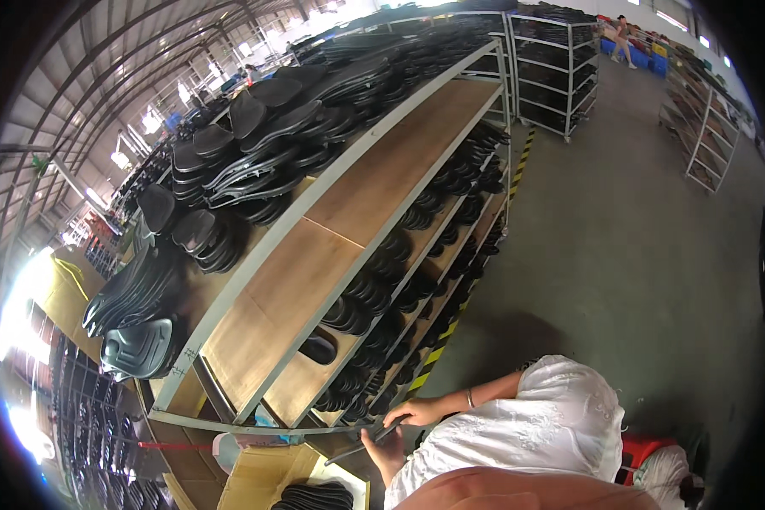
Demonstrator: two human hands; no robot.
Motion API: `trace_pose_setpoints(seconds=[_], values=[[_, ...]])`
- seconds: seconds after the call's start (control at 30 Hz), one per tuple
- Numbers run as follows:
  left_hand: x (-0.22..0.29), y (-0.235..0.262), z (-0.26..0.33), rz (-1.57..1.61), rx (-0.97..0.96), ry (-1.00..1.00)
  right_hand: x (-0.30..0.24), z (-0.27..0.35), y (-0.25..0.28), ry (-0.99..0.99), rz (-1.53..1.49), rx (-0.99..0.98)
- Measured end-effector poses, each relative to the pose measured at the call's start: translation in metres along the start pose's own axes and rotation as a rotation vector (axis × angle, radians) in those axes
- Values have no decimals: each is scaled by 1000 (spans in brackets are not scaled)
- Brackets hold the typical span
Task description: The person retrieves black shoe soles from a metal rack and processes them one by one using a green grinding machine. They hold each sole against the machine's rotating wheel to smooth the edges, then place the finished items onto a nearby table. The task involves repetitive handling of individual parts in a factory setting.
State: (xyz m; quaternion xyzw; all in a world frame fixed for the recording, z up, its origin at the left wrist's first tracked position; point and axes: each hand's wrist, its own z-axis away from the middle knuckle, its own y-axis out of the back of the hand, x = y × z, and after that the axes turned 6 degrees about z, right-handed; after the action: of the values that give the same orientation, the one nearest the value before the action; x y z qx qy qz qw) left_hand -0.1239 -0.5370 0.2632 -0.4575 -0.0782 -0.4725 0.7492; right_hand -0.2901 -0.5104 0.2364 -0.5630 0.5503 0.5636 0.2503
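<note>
Holding a thin dark piece (388,431) at the lower middle of the frame, the right grip (414,413) appears closed, its fingers bent over the upper end. The left grip (388,455) sits just below with its thumb raised beside the piece; whether it is clasping it or merely steadying it, I cannot tell. Below and to the left, an open cardboard box (262,473) contains a stack of black pieces (314,496), cut off by the lower edge. The end of a metal rack (206,420) stands close above both hands.

With so narrow an edge pinched, the piece could twist or slip if the fingers loosen; the left hand's doubtful hold would make that likelier. A wide swing toward the upper left might knock it against the rack's frame. Lowered carelessly, it could catch on the box's raised flap or push the stack askew, since those pieces look loosely layered.
</note>
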Motion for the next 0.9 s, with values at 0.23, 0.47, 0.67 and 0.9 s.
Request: trace_pose_setpoints(seconds=[0.23,0.47,0.67,0.9], values=[[9,32,-16,220,-62,3,-41,-7,-15,-1,110,271],[41,15,25,61,170,-423,-56,-46,-28,-54,1,193],[59,-3,30,-220,64,-549,-48,-71,-30,186,102,214],[84,31,43,-91,76,-557,-42,-109,-57,357,480,118]])
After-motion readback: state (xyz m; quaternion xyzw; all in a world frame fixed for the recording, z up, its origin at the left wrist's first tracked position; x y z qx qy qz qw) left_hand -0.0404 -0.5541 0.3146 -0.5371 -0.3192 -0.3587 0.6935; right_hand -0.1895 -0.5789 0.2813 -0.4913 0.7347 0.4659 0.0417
